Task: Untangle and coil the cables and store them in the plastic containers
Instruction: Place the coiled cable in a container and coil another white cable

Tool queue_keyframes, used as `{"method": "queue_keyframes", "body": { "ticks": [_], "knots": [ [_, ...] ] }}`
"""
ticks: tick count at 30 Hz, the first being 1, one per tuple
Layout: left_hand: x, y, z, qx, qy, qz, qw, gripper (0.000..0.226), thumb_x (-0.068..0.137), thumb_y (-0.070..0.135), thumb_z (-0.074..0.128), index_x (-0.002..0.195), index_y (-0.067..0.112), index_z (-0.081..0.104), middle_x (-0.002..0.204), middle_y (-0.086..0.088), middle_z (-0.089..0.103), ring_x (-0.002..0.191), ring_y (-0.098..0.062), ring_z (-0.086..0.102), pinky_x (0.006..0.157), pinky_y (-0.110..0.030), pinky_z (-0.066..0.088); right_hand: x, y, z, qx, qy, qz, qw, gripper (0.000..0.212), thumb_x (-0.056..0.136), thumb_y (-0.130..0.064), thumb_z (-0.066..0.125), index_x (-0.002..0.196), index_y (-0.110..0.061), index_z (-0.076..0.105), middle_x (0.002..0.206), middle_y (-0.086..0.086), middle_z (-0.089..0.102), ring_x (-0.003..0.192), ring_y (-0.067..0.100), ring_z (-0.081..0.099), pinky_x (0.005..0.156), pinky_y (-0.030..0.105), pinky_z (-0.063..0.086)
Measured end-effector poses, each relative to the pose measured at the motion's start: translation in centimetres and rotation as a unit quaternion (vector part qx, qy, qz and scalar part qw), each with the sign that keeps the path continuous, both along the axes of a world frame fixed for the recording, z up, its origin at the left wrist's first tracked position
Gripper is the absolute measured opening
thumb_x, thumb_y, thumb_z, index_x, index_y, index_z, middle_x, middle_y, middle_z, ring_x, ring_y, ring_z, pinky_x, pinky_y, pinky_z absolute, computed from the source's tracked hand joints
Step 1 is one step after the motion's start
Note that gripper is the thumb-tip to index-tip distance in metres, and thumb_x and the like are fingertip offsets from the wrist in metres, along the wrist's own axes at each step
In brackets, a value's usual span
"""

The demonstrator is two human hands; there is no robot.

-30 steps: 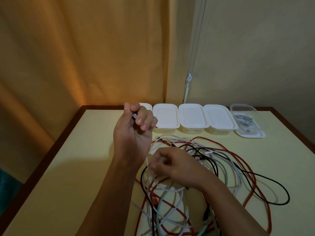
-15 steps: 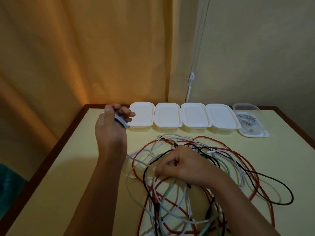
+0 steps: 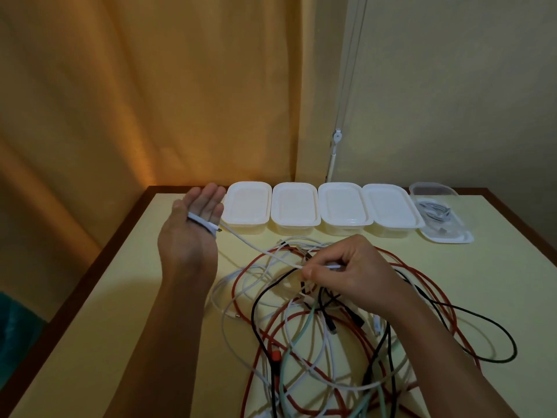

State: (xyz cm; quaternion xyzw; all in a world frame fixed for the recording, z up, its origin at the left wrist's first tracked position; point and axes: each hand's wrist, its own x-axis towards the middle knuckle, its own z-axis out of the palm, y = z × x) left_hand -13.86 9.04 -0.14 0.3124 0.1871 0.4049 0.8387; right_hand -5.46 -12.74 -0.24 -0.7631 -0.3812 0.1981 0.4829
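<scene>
Cables (image 3: 325, 336) in red, black, white and pale green lie knotted together on the yellow table (image 3: 90, 342), filling the lower centre and right of the frame. One white cable (image 3: 256, 248) is wrapped across the left hand (image 3: 193, 233), whose fingers are straight and spread, at centre left. It runs taut to the right hand (image 3: 349, 273), which pinches it over the pile. Four lidded plastic containers (image 3: 316, 211) line the table's far edge, with an open container (image 3: 437, 215) holding a coiled cable at upper right.
</scene>
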Motion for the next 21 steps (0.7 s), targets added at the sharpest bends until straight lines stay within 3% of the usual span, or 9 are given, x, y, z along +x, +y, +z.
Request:
{"method": "queue_keyframes", "body": {
  "ticks": [4, 7, 9, 11, 13, 15, 17, 19, 21],
  "knots": [
    [0.2, 0.2, -0.8, -0.041, -0.053, -0.011, 0.998, 0.042, 0.109, 0.023, 0.017, 0.136, 0.002, 0.042, 0.138, -0.016, 0.053, 0.122, -0.027, 0.056, 0.104, -0.034, 0.044, -0.5, 0.5, -0.1, -0.043, 0.003, 0.048, 0.998, 0.014, 0.087, -0.013, 0.071, 0.083, -0.019, 0.084, 0.08, -0.014, 0.077, 0.081, -0.002, 0.071, 0.069, 0.012, 0.05],
    [0.1, 0.6, -1.2, -0.043, -0.064, -0.006, 0.997, 0.044, 0.108, 0.022, 0.019, 0.142, 0.0, 0.038, 0.147, -0.015, 0.047, 0.133, -0.028, 0.05, 0.11, -0.035, 0.04, -0.6, 0.5, -0.2, -0.051, 0.007, 0.059, 0.997, 0.015, 0.087, -0.013, 0.071, 0.084, -0.019, 0.084, 0.08, -0.016, 0.077, 0.081, -0.003, 0.071, 0.071, 0.013, 0.049],
    [0.4, 0.4, -1.5, -0.021, -0.013, 0.006, 1.0, 0.042, 0.108, 0.019, 0.019, 0.14, 0.001, 0.039, 0.143, -0.015, 0.05, 0.132, -0.027, 0.05, 0.111, -0.036, 0.039, -0.4, 0.3, -0.2, -0.019, 0.017, 0.041, 0.999, 0.018, 0.087, -0.009, 0.07, 0.081, -0.02, 0.084, 0.078, -0.013, 0.077, 0.08, -0.001, 0.071, 0.072, 0.016, 0.051],
    [1.0, 0.0, -2.0, 0.057, 0.084, 0.013, 0.995, 0.032, 0.106, 0.013, 0.027, 0.127, 0.002, 0.049, 0.127, -0.013, 0.061, 0.116, -0.022, 0.062, 0.102, -0.032, 0.047, -0.3, 0.4, -0.3, 0.017, 0.007, 0.026, 0.999, 0.02, 0.088, -0.011, 0.071, 0.079, -0.023, 0.083, 0.077, -0.008, 0.077, 0.08, 0.009, 0.073, 0.072, 0.029, 0.057],
    [1.3, -0.5, -2.8, 0.187, 0.197, -0.018, 0.962, 0.026, 0.105, 0.011, 0.033, 0.115, 0.004, 0.056, 0.106, -0.007, 0.072, 0.099, -0.018, 0.071, 0.088, -0.027, 0.053, -0.6, 0.6, -0.5, 0.069, -0.02, 0.012, 0.997, 0.016, 0.087, -0.017, 0.071, 0.079, -0.025, 0.082, 0.076, -0.004, 0.077, 0.076, 0.019, 0.072, 0.071, 0.042, 0.059],
    [1.0, -1.4, -3.3, 0.336, 0.286, -0.093, 0.893, 0.029, 0.106, 0.013, 0.033, 0.104, 0.006, 0.06, 0.086, -0.006, 0.075, 0.082, -0.016, 0.072, 0.073, -0.022, 0.055, -0.7, 0.8, -0.8, 0.127, -0.048, -0.021, 0.991, 0.015, 0.086, -0.02, 0.068, 0.081, -0.023, 0.081, 0.077, -0.007, 0.077, 0.075, 0.016, 0.072, 0.069, 0.034, 0.059],
    [0.6, -2.7, -3.3, 0.446, 0.32, -0.187, 0.814, 0.037, 0.107, 0.017, 0.03, 0.088, 0.006, 0.06, 0.066, -0.006, 0.069, 0.062, -0.018, 0.065, 0.061, -0.021, 0.051, -0.4, 0.8, -0.9, 0.164, -0.071, -0.074, 0.981, 0.014, 0.09, -0.02, 0.068, 0.085, -0.023, 0.08, 0.078, -0.011, 0.076, 0.075, 0.011, 0.071, 0.066, 0.023, 0.055],
    [0.3, -3.7, -3.0, 0.455, 0.297, -0.285, 0.79, 0.043, 0.108, 0.023, 0.028, 0.081, 0.004, 0.056, 0.054, -0.007, 0.054, 0.05, -0.019, 0.051, 0.054, -0.025, 0.044, 0.0, 0.9, -1.1, 0.185, -0.09, -0.128, 0.97, 0.015, 0.096, -0.017, 0.066, 0.09, -0.021, 0.079, 0.074, -0.017, 0.072, 0.07, 0.005, 0.066, 0.063, 0.013, 0.047],
    [0.3, -4.2, -2.7, 0.367, 0.234, -0.394, 0.809, 0.048, 0.108, 0.032, 0.026, 0.077, 0.006, 0.052, 0.05, -0.005, 0.039, 0.043, -0.016, 0.034, 0.047, -0.026, 0.032, 0.2, 1.1, -1.4, 0.202, -0.089, -0.168, 0.961, 0.016, 0.098, -0.019, 0.062, 0.094, -0.018, 0.078, 0.071, -0.019, 0.068, 0.065, 0.002, 0.06, 0.061, 0.011, 0.042]
  ]
}}
